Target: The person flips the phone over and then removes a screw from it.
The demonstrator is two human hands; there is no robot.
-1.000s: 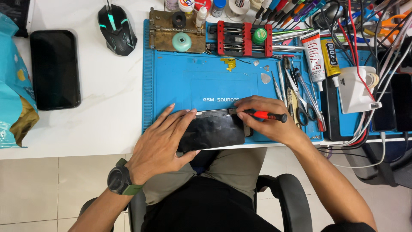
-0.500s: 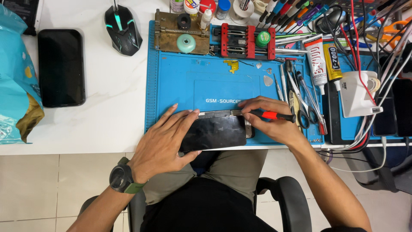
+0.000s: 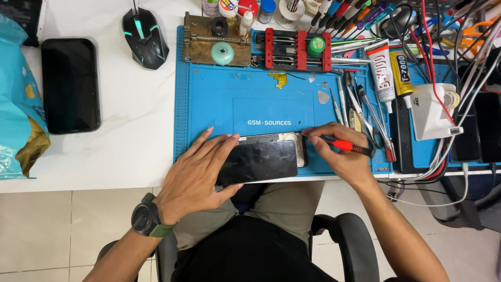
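The left hand [image 3: 195, 175] lay flat, pressing the dark phone [image 3: 258, 161] onto the blue mat [image 3: 219, 104] at the surface's near edge; the right hand [image 3: 339, 154] gripped a red-handled screwdriver [image 3: 344, 145] at the phone's top corner.

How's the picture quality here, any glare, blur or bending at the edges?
Head view: bright, even overhead light, soft shadows under the left hand and right hand; faint sheen on the dark phone screen and the spare phone; blue mat sharp; slight wide-angle bending of the table edge.
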